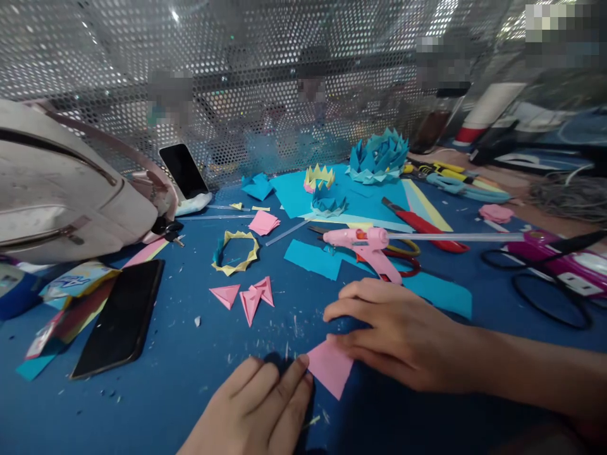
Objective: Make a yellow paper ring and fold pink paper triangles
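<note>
A small pink paper piece [332, 370] lies on the blue table between my hands. My left hand [265, 398] touches its left corner with the fingertips, its fingers pressed together. Over its upper right edge, my right hand [389, 335] rests with fingers spread. Folded pink triangles [250, 303] lie farther up, beyond my left hand. A ring of folded yellow and blue paper [236, 253] sits behind them. The pink glue gun [360, 240] lies just beyond my right hand, on top of scissors [410, 259] and near blue paper strips [313, 258].
Phone [121, 319], white bag [71, 183] and upright phone [184, 169] at left. Blue paper lotus [379, 157], small paper rings [328, 203] and red-handled cutter [427, 227] at the back. Purple power strip [564, 262] with black cable at right. Perforated metal panel [246, 82] behind.
</note>
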A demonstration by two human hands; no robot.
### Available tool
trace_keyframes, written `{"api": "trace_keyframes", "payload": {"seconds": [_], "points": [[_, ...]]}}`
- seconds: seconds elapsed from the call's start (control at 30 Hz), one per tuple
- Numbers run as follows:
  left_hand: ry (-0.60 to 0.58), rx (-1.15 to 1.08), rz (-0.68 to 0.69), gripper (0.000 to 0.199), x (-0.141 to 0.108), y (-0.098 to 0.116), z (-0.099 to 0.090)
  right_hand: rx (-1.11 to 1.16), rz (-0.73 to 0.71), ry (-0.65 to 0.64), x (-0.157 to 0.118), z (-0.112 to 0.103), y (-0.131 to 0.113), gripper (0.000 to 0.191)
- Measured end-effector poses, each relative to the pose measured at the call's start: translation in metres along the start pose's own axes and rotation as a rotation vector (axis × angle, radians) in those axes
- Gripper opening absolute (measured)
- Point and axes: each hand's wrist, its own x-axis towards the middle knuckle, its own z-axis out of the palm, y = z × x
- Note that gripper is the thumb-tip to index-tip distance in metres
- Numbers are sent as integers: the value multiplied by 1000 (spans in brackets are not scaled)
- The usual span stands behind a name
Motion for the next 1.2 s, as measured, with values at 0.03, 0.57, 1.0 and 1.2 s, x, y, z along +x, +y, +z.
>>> {"api": "trace_keyframes", "payload": {"seconds": [0.03,0.57,1.0,1.2], "points": [[5,-3,-3,53,-1,0,0,-12,16,3,-3,-2,-1,32],[159,-78,-78,30,-4,13,13,-339,-202,103,1,20,-23,19],[209,-56,61,48,-10,5,20,-45,-387,-40,3,3,23,21],[-31,35,157,44,-1,0,8,151,-340,-68,12,-1,26,29]]}}
